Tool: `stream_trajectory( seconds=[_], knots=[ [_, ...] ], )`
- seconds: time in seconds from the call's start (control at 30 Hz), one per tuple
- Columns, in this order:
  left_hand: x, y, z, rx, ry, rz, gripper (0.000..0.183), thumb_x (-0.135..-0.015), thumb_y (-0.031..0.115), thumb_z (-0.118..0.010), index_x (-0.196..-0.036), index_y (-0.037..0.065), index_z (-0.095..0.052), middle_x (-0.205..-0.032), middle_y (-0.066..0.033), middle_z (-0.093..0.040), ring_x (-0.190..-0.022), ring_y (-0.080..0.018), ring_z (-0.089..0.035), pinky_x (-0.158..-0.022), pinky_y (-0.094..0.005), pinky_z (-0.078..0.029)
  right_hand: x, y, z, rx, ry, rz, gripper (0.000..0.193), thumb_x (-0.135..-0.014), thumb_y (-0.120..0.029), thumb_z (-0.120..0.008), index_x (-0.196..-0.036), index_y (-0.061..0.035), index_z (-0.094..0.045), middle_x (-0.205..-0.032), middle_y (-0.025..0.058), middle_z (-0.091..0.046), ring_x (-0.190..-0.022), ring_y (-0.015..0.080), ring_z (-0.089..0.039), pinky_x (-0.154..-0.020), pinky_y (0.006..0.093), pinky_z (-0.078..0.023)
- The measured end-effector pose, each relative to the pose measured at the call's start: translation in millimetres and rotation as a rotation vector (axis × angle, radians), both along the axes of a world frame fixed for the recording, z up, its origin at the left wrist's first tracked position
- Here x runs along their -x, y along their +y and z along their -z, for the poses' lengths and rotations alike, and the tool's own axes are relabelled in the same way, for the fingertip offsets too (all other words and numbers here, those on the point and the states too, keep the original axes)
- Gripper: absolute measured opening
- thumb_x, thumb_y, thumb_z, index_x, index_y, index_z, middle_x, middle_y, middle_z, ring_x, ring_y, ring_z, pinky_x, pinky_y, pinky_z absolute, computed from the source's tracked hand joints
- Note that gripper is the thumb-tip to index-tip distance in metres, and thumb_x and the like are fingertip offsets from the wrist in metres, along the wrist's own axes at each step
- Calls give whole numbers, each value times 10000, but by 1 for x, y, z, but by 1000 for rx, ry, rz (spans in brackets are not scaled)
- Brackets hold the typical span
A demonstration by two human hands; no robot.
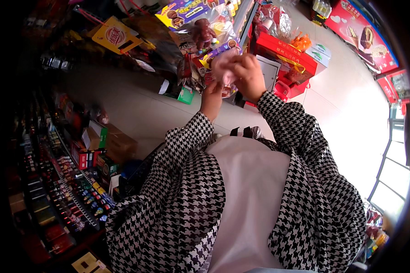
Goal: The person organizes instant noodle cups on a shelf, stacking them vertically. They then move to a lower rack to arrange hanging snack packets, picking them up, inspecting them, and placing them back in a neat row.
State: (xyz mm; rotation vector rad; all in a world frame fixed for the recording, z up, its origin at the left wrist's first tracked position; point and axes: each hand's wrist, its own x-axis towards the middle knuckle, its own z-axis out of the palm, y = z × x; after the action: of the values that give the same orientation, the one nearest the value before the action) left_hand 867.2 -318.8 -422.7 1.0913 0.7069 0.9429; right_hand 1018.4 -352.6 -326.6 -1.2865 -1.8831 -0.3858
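Observation:
In front of my chest both hands are raised to a hanging cluster of snack packages. My right hand (249, 75) is closed on a soft, crumpled pink cloth (224, 68), its fingers bent over the top. Just below and to the left, my left hand (211, 102) pinches at the cloth's lower end, beside a small reddish-brown wrapper (226, 92); which of these it grips is partly hidden. Behind the cloth is a purple and yellow package (232, 45). A brown figure-shaped piece (204, 34) in clear plastic hangs above.
On the right stand a red gift box (287, 54) with a yellow ribbon and a large red poster (365, 34). A yellow card tag (115, 35) hangs at upper left. Shelves of small goods (73, 182) and a brown carton (118, 143) line the left. Pale floor tiles (337, 95) lie beyond.

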Motion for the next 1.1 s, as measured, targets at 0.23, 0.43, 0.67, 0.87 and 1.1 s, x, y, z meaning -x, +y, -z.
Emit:
stream_trajectory(
  seconds=[0.23, 0.43, 0.67, 0.87, 1.1],
  knots=[
    [36, 0, 4, 115, -115, -53, 227, -1064, 227, -471, -1148, 63, -604, -1098, -42, -665, -966, -133, -633, -823, -280, -511, -4, -59, 57, 246, -30, -85, 386, -715, -114, -729, -1090, -205, -712, -1092, 36, -614, -1075, 300, -546, -932, 437, -449],
    [51, 7, 3, 117, -36, -162, 220, -1053, 253, -505, -1124, 68, -600, -1002, -26, -671, -886, -122, -634, -800, -285, -518, -26, -61, 40, 165, 203, -12, 473, -668, -10, -703, -1114, -166, -698, -1107, 78, -609, -1080, 333, -548, -911, 434, -476],
    [55, 8, 6, 117, -33, -147, 237, -1051, 266, -508, -1134, 60, -589, -979, -36, -675, -823, -117, -631, -729, -293, -535, 7, -39, 18, 103, 117, -98, 443, -668, -48, -729, -1102, -133, -695, -1132, 88, -608, -1074, 328, -558, -930, 431, -470],
    [55, 7, -4, 135, 27, -162, 240, -1051, 258, -503, -1157, 57, -578, -1009, -39, -666, -833, -121, -633, -735, -300, -549, 4, -67, 57, 267, 86, -144, 348, -764, -131, -724, -1103, -205, -712, -1111, 46, -616, -1007, 298, -557, -908, 412, -477],
    [49, 12, 9, 132, 31, -154, 246, -1054, 231, -496, -1182, 38, -580, -1092, -52, -653, -925, -146, -634, -808, -317, -549, -25, -74, 45, 283, 121, -117, 438, -662, -33, -742, -1087, -134, -709, -1079, 84, -627, -1031, 315, -576, -900, 423, -486]
  ],
)
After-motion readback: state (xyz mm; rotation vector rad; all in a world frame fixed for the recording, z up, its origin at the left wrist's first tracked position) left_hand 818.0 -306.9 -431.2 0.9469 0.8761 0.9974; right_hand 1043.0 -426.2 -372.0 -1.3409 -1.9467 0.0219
